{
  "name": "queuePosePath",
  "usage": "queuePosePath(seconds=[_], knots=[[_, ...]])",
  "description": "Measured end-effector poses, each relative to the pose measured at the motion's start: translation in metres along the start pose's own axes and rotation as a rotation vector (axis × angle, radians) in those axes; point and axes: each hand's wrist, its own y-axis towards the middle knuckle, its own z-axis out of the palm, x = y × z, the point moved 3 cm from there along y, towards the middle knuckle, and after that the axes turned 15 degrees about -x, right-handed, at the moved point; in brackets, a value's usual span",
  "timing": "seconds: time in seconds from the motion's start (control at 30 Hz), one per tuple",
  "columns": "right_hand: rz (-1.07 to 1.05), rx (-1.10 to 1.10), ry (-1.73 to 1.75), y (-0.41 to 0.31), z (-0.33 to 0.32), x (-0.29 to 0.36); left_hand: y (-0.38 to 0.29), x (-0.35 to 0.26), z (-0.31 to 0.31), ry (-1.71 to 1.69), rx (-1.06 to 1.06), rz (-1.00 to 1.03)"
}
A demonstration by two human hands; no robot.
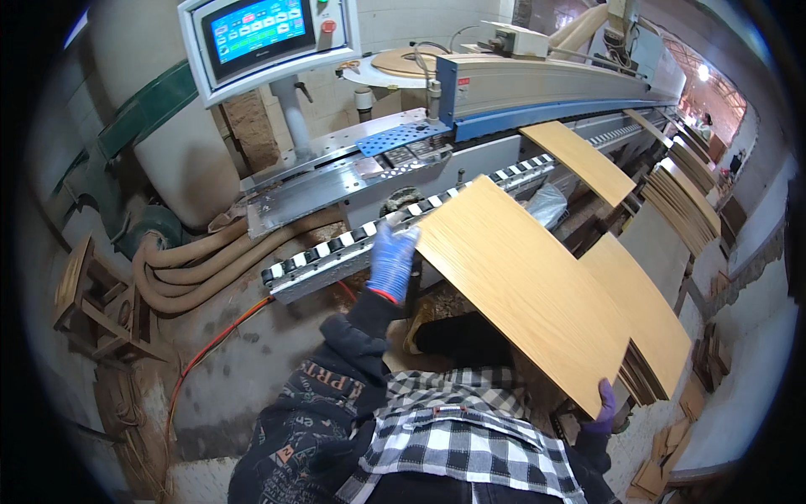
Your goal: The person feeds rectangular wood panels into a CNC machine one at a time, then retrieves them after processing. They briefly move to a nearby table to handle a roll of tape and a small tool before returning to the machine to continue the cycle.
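Observation:
A large wood-grain panel point(522, 283) lies tilted across the view between my two gloved hands. My left hand point(393, 255), in a blue glove, is at the panel's upper left corner beside the roller rail point(340, 243); its fingers are blurred, and whether they grip the panel cannot be told. My right hand point(603, 409), in a purple glove, holds the lower right corner, with the thumb on the top face and the fingers hidden beneath. The panel's far end lies over the rail of black and white rollers. Just right of it, a stack of similar panels point(642, 309) is partly covered.
An edge-banding machine point(554, 82) runs along the back, with a control screen point(258, 31) at upper left. Another panel point(579, 160) lies across its side. More panel stacks point(683, 201) stand at right. Dust hoses point(189, 277), a wooden stool point(101, 302) and a red cable point(189, 372) are at left.

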Motion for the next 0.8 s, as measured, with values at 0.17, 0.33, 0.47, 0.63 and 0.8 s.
queuePosePath(seconds=[0.17,0.33,0.47,0.63,0.8], knots=[[0.121,0.177,-0.038,0.005,0.119,-0.038,0.049,-0.035,-0.086,0.383,-0.014,-0.033],[0.113,0.265,-0.179,-0.004,0.198,-0.081,0.067,-0.068,-0.154,1.055,-0.186,0.488],[0.154,0.443,-0.188,-0.024,0.245,-0.104,0.094,-0.058,-0.181,1.365,-0.018,0.231],[0.340,0.555,-0.252,-0.060,0.270,-0.135,0.138,-0.015,-0.195,1.325,0.150,0.005],[0.435,0.752,-0.340,-0.086,0.291,-0.158,0.168,0.016,-0.203,1.362,0.261,0.062]])
